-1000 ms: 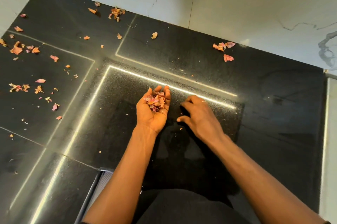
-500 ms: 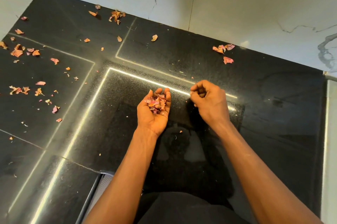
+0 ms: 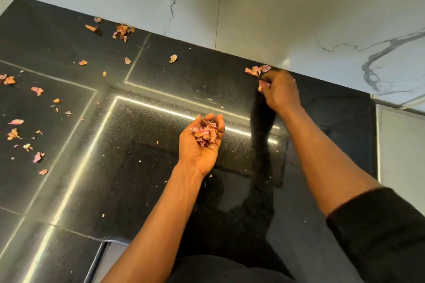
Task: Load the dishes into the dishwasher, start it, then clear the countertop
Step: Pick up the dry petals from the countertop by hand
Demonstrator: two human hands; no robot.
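1. I am looking down through the head camera at a glossy black countertop. Along its far edge it meets a white marble wall with grey veins.
2. Bright strips of reflected light cross the dark stone in straight lines and right angles.
3. The left hand is out over the middle of the counter, palm up. Its fingers curl upward to cup a heap of peels, which are dry, papery scraps in pink and orange.
4. The right hand reaches further back, close to the foot of the wall, with its knuckles toward me. It is a little blurred. As far as I can tell, its fingertips are closed on a pink flake, pinching it.
5. Just beyond that hand and slightly to its left, a small cluster of the same scraps lies on the counter, right beside the wall.
6. The two hands are apart, with the right one higher in the view and nearer the wall.
7. More loose peels are strewn over the left part of the counter as many single flakes and crumbs, well away from both hands.
8. Another clump sits at the back left, near the wall, with a few single flakes between it and the right hand.
9. The right forearm is bare up to a black sleeve at the lower right. The left forearm is bare as far as I can see it.
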